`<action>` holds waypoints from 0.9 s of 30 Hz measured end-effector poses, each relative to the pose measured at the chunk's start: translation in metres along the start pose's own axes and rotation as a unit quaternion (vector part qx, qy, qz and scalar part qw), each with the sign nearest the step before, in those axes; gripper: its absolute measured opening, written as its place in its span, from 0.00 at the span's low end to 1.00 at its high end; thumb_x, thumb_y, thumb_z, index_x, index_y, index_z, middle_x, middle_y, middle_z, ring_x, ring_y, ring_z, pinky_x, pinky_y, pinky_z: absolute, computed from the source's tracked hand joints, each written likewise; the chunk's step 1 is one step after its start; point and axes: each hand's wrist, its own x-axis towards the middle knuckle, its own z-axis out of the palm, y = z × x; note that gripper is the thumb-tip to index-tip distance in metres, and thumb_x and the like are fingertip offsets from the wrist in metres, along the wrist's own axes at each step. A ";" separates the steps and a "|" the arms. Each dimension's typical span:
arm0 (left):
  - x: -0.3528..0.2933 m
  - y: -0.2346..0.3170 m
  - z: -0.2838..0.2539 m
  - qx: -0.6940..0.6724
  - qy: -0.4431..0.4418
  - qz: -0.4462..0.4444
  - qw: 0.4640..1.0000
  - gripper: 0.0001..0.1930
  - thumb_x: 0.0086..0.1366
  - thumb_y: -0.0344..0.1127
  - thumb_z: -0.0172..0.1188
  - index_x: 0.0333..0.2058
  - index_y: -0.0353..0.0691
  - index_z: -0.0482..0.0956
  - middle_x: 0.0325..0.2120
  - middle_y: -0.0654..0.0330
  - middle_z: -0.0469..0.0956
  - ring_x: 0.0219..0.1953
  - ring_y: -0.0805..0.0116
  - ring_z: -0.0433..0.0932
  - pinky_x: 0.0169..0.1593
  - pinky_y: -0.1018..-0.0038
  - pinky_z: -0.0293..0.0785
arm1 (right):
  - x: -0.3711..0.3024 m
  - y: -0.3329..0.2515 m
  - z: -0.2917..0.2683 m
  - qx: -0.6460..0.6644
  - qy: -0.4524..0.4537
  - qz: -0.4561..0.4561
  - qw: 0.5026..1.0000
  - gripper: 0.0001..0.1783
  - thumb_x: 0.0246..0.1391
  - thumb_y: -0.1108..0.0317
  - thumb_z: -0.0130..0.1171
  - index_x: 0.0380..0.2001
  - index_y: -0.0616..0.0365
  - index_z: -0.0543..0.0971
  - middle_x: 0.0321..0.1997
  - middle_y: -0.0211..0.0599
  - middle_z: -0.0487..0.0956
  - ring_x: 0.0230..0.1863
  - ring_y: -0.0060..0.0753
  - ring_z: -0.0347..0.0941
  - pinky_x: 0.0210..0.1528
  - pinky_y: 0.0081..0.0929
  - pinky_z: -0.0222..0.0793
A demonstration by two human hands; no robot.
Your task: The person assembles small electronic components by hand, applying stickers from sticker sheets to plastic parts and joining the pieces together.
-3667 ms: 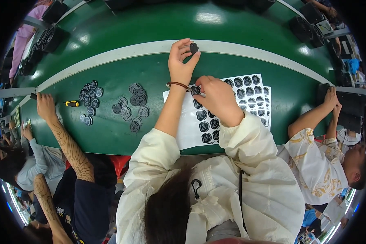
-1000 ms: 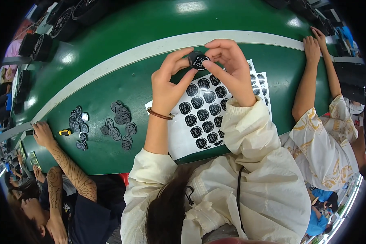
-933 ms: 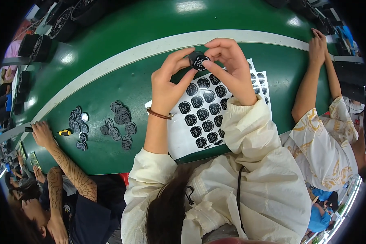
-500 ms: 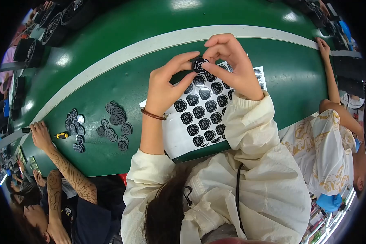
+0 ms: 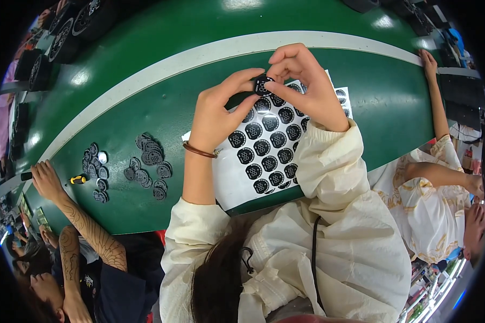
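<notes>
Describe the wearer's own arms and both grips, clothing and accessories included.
The left grip and right grip are bare, without gloves. The left sleeve and right sleeve are loose, wrinkled, cream-coloured fabric with gathered cuffs; the left ends mid-forearm, the right near the wrist. A thin brown bracelet circles the left wrist.

Both arms [image 5: 328, 172] reach forward, the fingertips of the two hands close together. The left hand [image 5: 218, 112] curves its thumb and fingers into a loose C. The right hand [image 5: 311, 91] leans leftward, thumb extended, index finger arched above it.
</notes>
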 end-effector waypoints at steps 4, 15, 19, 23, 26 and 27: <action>0.000 -0.004 0.002 0.012 -0.002 0.005 1.000 0.21 0.52 0.21 0.61 0.47 0.40 0.76 0.34 0.60 0.81 0.40 0.71 0.80 0.45 0.77 0.74 | 0.001 0.002 -0.001 -0.032 -0.005 0.003 0.999 0.19 0.46 0.80 0.61 0.42 0.59 0.67 0.30 0.28 0.76 0.33 0.19 0.70 0.40 0.18 0.65; -0.003 -0.013 0.008 0.214 0.008 0.102 0.971 0.22 0.52 0.22 0.62 0.48 0.41 0.75 0.34 0.59 0.81 0.38 0.69 0.81 0.41 0.77 0.75 | 0.002 0.020 -0.001 -0.047 0.041 0.087 0.994 0.16 0.47 0.73 0.64 0.38 0.60 0.69 0.23 0.31 0.76 0.23 0.20 0.70 0.29 0.18 0.67; -0.003 -0.010 0.007 0.131 0.061 0.109 0.984 0.23 0.51 0.21 0.63 0.48 0.38 0.74 0.34 0.58 0.81 0.36 0.70 0.81 0.41 0.75 0.75 | 0.002 0.013 -0.003 -0.217 0.067 0.140 0.964 0.12 0.49 0.69 0.64 0.34 0.61 0.72 0.21 0.28 0.76 0.21 0.18 0.69 0.25 0.15 0.65; -0.002 -0.003 0.010 -0.028 0.114 0.074 0.990 0.23 0.49 0.18 0.63 0.47 0.34 0.74 0.35 0.57 0.81 0.37 0.70 0.79 0.45 0.75 0.73 | 0.003 0.011 0.001 -0.019 0.045 0.067 0.997 0.10 0.51 0.67 0.62 0.30 0.62 0.74 0.22 0.27 0.75 0.23 0.16 0.69 0.26 0.13 0.64; 0.000 -0.001 0.008 -0.043 0.139 0.087 0.985 0.22 0.47 0.22 0.66 0.45 0.35 0.76 0.32 0.58 0.81 0.36 0.72 0.80 0.44 0.75 0.74 | -0.001 0.004 0.003 0.011 0.027 0.059 0.998 0.08 0.54 0.69 0.58 0.32 0.62 0.73 0.25 0.27 0.74 0.26 0.16 0.70 0.29 0.14 0.63; 0.001 -0.001 0.007 -0.050 0.153 0.093 0.983 0.22 0.46 0.23 0.67 0.44 0.36 0.77 0.31 0.59 0.81 0.35 0.73 0.80 0.43 0.76 0.74 | -0.002 0.002 0.004 0.026 0.017 0.055 0.998 0.07 0.55 0.70 0.57 0.32 0.62 0.73 0.27 0.27 0.74 0.27 0.16 0.70 0.31 0.14 0.63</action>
